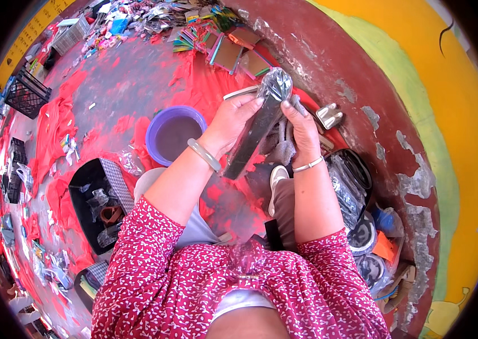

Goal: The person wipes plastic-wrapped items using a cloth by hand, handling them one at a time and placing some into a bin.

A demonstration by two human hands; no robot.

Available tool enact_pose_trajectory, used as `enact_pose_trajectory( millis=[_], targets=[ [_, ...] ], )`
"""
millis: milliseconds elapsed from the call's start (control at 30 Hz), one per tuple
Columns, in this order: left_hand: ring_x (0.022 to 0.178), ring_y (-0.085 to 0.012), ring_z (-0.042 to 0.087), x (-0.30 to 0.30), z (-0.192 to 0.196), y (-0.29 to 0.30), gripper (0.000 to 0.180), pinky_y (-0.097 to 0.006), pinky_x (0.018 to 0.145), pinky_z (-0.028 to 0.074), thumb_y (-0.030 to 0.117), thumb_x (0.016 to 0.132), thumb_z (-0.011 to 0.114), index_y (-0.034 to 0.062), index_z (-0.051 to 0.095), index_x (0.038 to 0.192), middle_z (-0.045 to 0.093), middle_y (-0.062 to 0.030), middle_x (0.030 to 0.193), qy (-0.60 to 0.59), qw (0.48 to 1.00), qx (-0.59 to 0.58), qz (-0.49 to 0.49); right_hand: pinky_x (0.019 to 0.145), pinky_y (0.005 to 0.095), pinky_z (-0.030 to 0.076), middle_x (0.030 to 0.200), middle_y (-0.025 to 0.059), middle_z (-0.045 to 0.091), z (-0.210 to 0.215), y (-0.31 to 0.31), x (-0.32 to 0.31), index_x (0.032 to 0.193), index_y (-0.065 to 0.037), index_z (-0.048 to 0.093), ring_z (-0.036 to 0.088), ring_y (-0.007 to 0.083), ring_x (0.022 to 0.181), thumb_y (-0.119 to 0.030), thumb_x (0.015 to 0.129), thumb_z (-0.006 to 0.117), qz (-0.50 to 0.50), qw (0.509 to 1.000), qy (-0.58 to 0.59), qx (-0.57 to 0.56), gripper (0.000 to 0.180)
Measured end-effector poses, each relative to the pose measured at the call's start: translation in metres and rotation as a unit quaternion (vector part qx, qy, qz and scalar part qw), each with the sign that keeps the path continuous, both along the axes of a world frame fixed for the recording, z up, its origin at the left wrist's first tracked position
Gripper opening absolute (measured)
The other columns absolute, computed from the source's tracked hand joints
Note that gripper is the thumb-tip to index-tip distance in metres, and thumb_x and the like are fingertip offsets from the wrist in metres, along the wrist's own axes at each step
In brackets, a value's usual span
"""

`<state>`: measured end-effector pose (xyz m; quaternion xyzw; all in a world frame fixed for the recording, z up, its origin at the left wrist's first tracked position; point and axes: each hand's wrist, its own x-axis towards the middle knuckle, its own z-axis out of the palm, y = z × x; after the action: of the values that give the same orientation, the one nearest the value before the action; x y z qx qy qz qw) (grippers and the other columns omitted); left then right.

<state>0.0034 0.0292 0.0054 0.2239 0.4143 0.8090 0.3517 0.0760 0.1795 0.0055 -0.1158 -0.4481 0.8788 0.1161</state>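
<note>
Head view: seated low over a red-stained floor (114, 85), both forearms in red patterned sleeves raised in front of the chest. Left hand (233, 121), pale bangle on its wrist, closed around the left edge of a long dark flat panel (250, 141) held up on a slant, lower end toward the lap, upper end toward the wall. Right hand (301, 127), thin bracelet at the wrist, fingers curled shut on a grey cloth (284, 148) pressed against the panel's right side. Crumpled clear plastic wrap (275, 85) bunched over the panel's top end, just above both hands. Below and left of the hands, well apart, a purple basin (175, 134) of murky water on the floor; further left a black tray (100, 203) of odd pieces; framed mirrors (228, 53) leaning near the curved red wall (352, 85). Seemingly mid-wipe, or mid-unwrapping, of the panel: hard to tell which, with the wrap still on the top end. Next move likely calls for a firm left-hand hold while the cloth runs along the face, without letting the slanted panel slip down.
</note>
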Motion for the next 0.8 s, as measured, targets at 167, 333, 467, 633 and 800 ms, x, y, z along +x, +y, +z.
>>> enact_pose_trajectory(
  millis=[167, 333, 467, 633, 800],
  targets=[
    [0.082, -0.0088, 0.056, -0.004, -0.010, -0.003, 0.028, -0.023, 0.074, 0.044, 0.023, 0.091, 0.053, -0.0025, 0.060, 0.101, 0.062, -0.0037, 0.091, 0.141, 0.980, -0.132, 0.037, 0.075, 0.0273, 0.048, 0.095, 0.0075, 0.063, -0.002, 0.006, 0.001, 0.103, 0.001, 0.059, 0.060, 0.0155, 0.082, -0.015, 0.084, 0.061, 0.020, 1.000, 0.019, -0.012, 0.025],
    [0.088, -0.0094, 0.055, 0.001, 0.002, -0.001, 0.033, -0.025, 0.080, 0.043, 0.027, 0.089, 0.055, -0.0019, 0.058, 0.106, 0.060, -0.0037, 0.098, 0.024, 0.992, -0.109, -0.054, 0.069, 0.0278, 0.049, 0.087, 0.0066, 0.064, -0.012, 0.016, -0.002, 0.098, 0.001, 0.060, 0.061, 0.0145, 0.075, -0.014, 0.085, 0.058, -0.030, 0.999, 0.010, -0.020, 0.020],
    [0.096, -0.0120, 0.053, 0.003, -0.005, 0.001, 0.037, -0.028, 0.087, 0.041, 0.022, 0.085, 0.058, -0.0017, 0.052, 0.113, 0.057, -0.0059, 0.105, 0.062, 0.987, -0.104, -0.109, 0.065, 0.0311, 0.052, 0.086, 0.0083, 0.064, -0.014, 0.016, -0.003, 0.098, -0.001, 0.059, 0.063, 0.0187, 0.071, -0.020, 0.089, 0.052, -0.061, 0.996, -0.009, -0.069, 0.022],
    [0.091, -0.0144, 0.056, -0.006, -0.005, -0.006, 0.034, -0.030, 0.083, 0.046, 0.012, 0.084, 0.058, 0.0016, 0.047, 0.115, 0.057, -0.0062, 0.101, 0.034, 0.992, -0.067, -0.101, 0.072, 0.0331, 0.050, 0.094, 0.0109, 0.061, -0.003, 0.030, 0.003, 0.110, 0.001, 0.054, 0.061, 0.0190, 0.080, -0.037, 0.094, 0.039, -0.027, 0.999, -0.012, -0.030, 0.044],
    [0.080, -0.0180, 0.061, -0.027, 0.020, -0.033, 0.034, -0.033, 0.073, 0.052, 0.009, 0.083, 0.057, 0.0044, 0.045, 0.114, 0.058, -0.0070, 0.092, -0.078, 0.996, 0.053, 0.004, 0.067, 0.0301, 0.048, 0.086, 0.0099, 0.061, 0.004, 0.066, 0.014, 0.102, 0.000, 0.059, 0.059, 0.0186, 0.078, -0.039, 0.093, 0.042, -0.216, 0.939, -0.107, 0.245, 0.043]
  ],
)
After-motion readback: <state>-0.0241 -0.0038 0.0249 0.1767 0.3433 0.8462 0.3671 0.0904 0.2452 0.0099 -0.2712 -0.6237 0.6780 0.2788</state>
